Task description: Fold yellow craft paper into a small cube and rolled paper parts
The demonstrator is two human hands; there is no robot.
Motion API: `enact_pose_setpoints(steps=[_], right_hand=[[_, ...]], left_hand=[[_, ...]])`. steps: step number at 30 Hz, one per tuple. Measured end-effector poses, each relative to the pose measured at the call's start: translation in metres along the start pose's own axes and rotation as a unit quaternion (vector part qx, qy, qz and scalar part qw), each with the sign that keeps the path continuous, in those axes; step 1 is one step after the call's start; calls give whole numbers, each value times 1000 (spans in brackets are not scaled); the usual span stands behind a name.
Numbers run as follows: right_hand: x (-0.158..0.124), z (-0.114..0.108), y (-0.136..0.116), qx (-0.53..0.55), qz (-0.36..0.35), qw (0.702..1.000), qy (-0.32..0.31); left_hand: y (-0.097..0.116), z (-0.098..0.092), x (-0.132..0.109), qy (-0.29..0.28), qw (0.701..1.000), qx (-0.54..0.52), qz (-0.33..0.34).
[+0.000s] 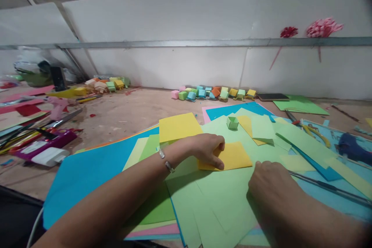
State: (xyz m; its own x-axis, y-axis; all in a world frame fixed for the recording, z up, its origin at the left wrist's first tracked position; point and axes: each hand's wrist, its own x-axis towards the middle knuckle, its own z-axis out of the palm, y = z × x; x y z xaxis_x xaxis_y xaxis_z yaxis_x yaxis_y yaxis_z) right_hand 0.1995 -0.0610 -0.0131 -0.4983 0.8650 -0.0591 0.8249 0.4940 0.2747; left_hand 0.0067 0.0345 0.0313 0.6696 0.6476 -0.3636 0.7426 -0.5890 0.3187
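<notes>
My left hand [207,149], with a silver bracelet on the wrist, pinches the near left edge of a small yellow paper square [232,155] that lies on light green sheets [221,197]. My right hand [269,182] rests knuckles-up on the green paper just right of the square; its fingers are curled under and hidden. A small folded green paper box [232,123] stands a little beyond the yellow square. A larger yellow sheet [178,126] lies to the left of it.
Blue [84,170], pink and green sheets are stacked under my arms. A row of small coloured paper boxes [212,93] lines the white wall. Pens, scissors and a purple case [43,145] lie at left. A blue glue gun [351,147] and a metal ruler [331,188] lie at right.
</notes>
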Motion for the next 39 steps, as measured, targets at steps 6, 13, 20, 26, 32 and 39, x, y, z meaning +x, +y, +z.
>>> enact_pose_setpoints(steps=[6, 13, 20, 26, 32, 39], right_hand=[[1, -20, 0, -58, 4, 991, 118], [17, 2, -5, -82, -107, 987, 90], [15, 4, -3, -88, -117, 984, 97], [16, 6, -4, -86, -112, 984, 107], [16, 2, -6, -105, -100, 986, 83], [14, 7, -11, -115, -92, 982, 118]], left_hand=[[1, 0, 0, 10, 1000, 4, -4], [8, 5, 7, 23, 999, 17, -42], [11, 2, 3, 15, 997, 46, -64], [11, -10, -15, -58, 986, 100, -120], [4, -17, -31, -92, 976, 136, -140], [-9, -12, -47, 70, 971, 106, -200]])
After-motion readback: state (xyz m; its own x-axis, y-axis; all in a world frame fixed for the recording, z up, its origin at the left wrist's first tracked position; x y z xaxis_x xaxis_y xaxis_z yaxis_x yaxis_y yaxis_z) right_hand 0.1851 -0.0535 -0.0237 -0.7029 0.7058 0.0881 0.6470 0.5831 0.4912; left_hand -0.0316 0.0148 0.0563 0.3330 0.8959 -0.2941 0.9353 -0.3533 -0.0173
